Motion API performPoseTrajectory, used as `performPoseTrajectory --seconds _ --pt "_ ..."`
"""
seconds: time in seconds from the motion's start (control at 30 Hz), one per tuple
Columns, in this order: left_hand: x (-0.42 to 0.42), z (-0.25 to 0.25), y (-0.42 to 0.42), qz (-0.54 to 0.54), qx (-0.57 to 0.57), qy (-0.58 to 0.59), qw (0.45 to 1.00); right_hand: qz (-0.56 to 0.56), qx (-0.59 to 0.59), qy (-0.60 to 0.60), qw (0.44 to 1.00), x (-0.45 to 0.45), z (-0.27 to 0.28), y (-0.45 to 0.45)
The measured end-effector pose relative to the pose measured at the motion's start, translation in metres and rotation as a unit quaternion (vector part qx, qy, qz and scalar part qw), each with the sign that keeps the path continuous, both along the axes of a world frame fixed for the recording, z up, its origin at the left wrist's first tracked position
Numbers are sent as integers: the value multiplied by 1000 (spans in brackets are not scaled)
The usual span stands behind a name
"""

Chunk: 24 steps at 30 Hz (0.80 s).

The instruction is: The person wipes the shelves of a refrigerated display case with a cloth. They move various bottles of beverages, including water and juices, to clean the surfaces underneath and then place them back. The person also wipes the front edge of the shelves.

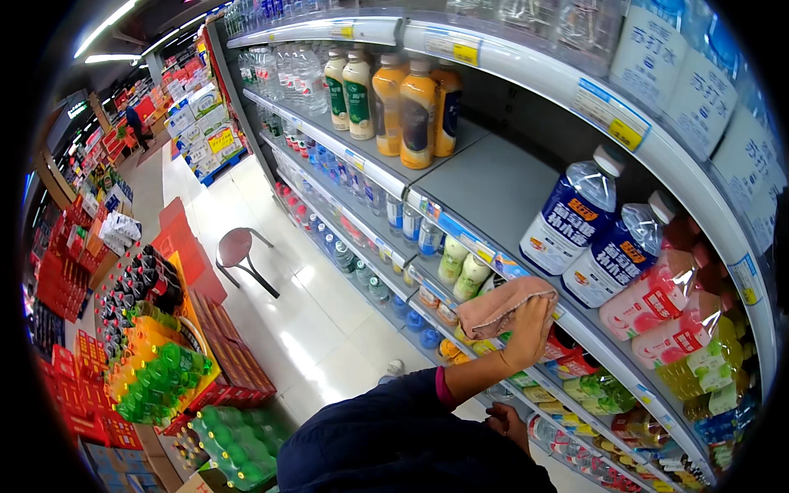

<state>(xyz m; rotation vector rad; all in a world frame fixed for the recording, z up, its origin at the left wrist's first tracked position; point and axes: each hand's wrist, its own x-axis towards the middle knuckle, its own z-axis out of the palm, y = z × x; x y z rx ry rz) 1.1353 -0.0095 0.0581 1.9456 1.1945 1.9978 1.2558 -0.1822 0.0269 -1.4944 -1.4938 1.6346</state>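
My left hand [529, 330] grips a folded pinkish-brown cloth [502, 308] at the front edge of a grey shelf [474, 179]. My right hand [506, 421] hangs lower, beside my dark jacket, with its fingers curled; whether it holds anything is unclear. Behind the cloth, on the same shelf, two large clear bottles with blue-and-white labels [570, 212] stand near pink-labelled drink bottles [653, 293]. Farther left along that shelf are orange bottles [419, 114] and cream bottles with green labels [357, 92]. Green-and-white bottles [471, 276] fill part of the shelf below.
A round brown stool [235, 248] stands on the white tiled floor [327, 296]. Stacked soda bottles [163, 370] and shrink-wrapped green bottles [237, 440] are at left. Overhead, a shelf rail with price tags [530, 74] juts out. A person [134, 126] is far down the aisle.
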Motion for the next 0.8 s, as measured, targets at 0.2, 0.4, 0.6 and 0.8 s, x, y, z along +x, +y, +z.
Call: performPoseTrajectory --seconds 0.2,0.4,0.6,0.8 --pt "42 -34 -7 -61 -134 92 985 -27 51 7 998 27 -17 -19" --pt "53 -4 -17 -55 -4 168 984 -15 108 1 994 19 6 -9" --pt "110 -15 -31 -93 58 263 959 -84 107 15 991 56 3 -23" --pt "198 -20 -55 -78 114 210 968 -134 162 16 978 122 5 -55"
